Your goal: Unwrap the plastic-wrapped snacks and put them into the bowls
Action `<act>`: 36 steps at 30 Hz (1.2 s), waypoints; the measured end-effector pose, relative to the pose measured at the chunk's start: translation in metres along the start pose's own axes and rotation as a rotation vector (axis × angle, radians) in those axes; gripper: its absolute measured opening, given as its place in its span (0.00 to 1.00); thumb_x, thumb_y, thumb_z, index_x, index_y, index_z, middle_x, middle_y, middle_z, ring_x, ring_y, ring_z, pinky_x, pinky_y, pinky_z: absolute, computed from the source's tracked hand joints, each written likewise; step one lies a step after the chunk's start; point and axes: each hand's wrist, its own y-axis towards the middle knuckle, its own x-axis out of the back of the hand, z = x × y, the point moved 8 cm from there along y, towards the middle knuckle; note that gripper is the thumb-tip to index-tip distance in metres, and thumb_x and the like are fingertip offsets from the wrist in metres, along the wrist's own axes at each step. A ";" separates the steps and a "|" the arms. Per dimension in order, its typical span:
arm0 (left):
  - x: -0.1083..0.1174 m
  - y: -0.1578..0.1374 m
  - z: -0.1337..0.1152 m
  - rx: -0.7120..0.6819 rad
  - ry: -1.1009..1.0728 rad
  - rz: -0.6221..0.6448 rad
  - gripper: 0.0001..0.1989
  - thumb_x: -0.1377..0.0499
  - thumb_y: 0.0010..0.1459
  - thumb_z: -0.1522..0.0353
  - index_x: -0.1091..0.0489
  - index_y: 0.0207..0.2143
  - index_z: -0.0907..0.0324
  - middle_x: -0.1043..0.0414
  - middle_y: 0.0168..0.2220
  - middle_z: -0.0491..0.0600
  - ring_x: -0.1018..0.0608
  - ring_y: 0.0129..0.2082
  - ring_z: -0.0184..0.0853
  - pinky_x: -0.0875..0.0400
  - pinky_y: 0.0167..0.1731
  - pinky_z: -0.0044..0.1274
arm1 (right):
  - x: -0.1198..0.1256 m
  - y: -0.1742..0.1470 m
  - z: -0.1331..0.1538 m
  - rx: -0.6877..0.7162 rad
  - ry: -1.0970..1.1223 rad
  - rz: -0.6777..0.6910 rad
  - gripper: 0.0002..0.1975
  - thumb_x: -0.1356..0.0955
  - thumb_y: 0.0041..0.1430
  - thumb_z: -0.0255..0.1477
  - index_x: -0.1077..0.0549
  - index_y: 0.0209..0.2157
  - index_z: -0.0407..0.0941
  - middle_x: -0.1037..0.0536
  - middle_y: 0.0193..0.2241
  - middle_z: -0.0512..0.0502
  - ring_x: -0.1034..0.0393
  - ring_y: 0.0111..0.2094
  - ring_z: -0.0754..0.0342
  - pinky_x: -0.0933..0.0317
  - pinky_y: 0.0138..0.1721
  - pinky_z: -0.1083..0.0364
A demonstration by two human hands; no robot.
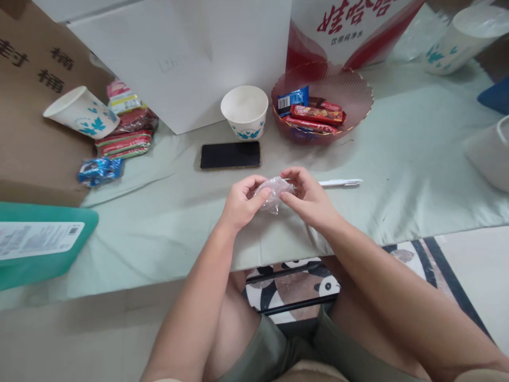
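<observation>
Between my two hands is a small crumpled piece of clear bubble wrap point(274, 195). My left hand point(245, 201) pinches its left side, thumb on top. My right hand point(308, 197) grips its right side between thumb and fingers. Whether anything lies inside the wrap I cannot make out. Beyond my hands a black phone point(230, 155) lies flat, screen up. A white pen point(341, 183) rests on the cloth to the right, its left end hidden behind my right hand. An upright paper cup point(245, 112) stands behind the phone.
A pink glass bowl point(360, 109) holds several wrapped snacks. White box point(191, 58) stands behind. At left, a tilted paper cup point(85, 114) leans by snack packets point(127, 143), with a green pouch point(89, 228) nearer. Another cup point(463, 40) and a white container point(489, 154) are right.
</observation>
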 end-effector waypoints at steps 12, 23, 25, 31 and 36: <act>0.006 0.004 0.003 0.008 -0.002 -0.087 0.15 0.29 0.48 0.60 0.26 0.33 0.58 0.25 0.29 0.46 0.26 0.27 0.31 0.30 0.29 0.24 | 0.002 0.000 -0.002 -0.118 -0.054 -0.008 0.15 0.30 0.49 0.39 0.39 0.31 0.48 0.36 0.24 0.56 0.42 0.25 0.59 0.48 0.28 0.57; 0.052 -0.014 -0.013 -0.216 0.244 -0.661 0.07 0.35 0.50 0.65 0.29 0.30 0.57 0.30 0.26 0.43 0.31 0.24 0.28 0.35 0.26 0.21 | -0.010 -0.002 -0.001 -0.029 -0.324 0.109 0.21 0.35 0.58 0.38 0.51 0.20 0.47 0.51 0.19 0.56 0.56 0.23 0.60 0.57 0.28 0.55; 0.063 -0.018 -0.014 -0.259 0.280 -0.782 0.06 0.37 0.50 0.66 0.30 0.30 0.57 0.33 0.25 0.42 0.33 0.24 0.27 0.37 0.25 0.21 | -0.024 -0.006 -0.002 0.013 -0.532 0.245 0.24 0.36 0.61 0.38 0.51 0.17 0.46 0.50 0.17 0.55 0.56 0.23 0.59 0.59 0.29 0.54; 0.072 -0.012 -0.010 -0.258 0.305 -0.854 0.05 0.39 0.50 0.68 0.33 0.30 0.57 0.37 0.25 0.41 0.36 0.23 0.26 0.40 0.24 0.20 | -0.046 -0.014 -0.007 0.071 -0.992 0.516 0.21 0.36 0.65 0.37 0.36 0.19 0.45 0.32 0.21 0.48 0.52 0.24 0.56 0.64 0.31 0.52; 0.061 -0.004 -0.016 -0.266 0.390 -0.824 0.05 0.38 0.51 0.68 0.32 0.30 0.57 0.37 0.26 0.41 0.35 0.23 0.27 0.39 0.24 0.21 | -0.032 -0.007 -0.001 -0.003 -0.862 0.447 0.23 0.37 0.65 0.37 0.43 0.17 0.45 0.41 0.17 0.52 0.57 0.24 0.57 0.61 0.30 0.53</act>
